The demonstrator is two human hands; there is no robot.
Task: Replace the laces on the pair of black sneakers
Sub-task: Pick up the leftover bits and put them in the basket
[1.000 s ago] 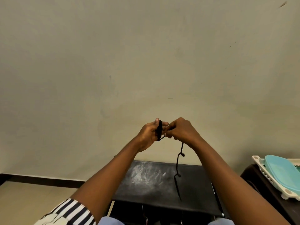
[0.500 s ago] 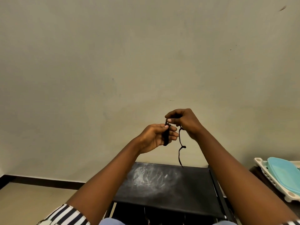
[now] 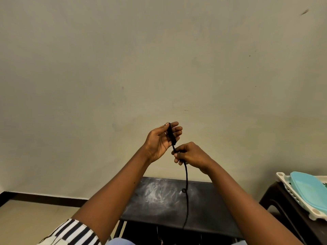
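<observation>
Left hand: your left hand (image 3: 161, 139) is raised in front of the wall (image 3: 123, 68), palm turned toward you, fingers nearly straight — a bundle of black lace (image 3: 186, 175) is wound around those fingers, with the thumb lying alongside it.
Right hand: your right hand (image 3: 190, 153) sits just below and to the right of the left, fingers curled, pinching the same lace where it leaves the bundle.
Lace: from your right hand it hangs straight down, shows a small knot or loop partway along, and its lower end trails in front of the tabletop's near edge — whether it touches the surface cannot be told.
Tabletop: the dark tabletop (image 3: 150, 206) lies below your hands, with a pale scuffed patch on its left half.
Sneakers: none can be seen in this view.
Right edge: a white tray (image 3: 299, 203) holding a turquoise lid (image 3: 308, 189) rests on a dark stool (image 3: 276, 204).
Sleeve: a black-and-white striped sleeve (image 3: 74, 233) shows at your left arm.
</observation>
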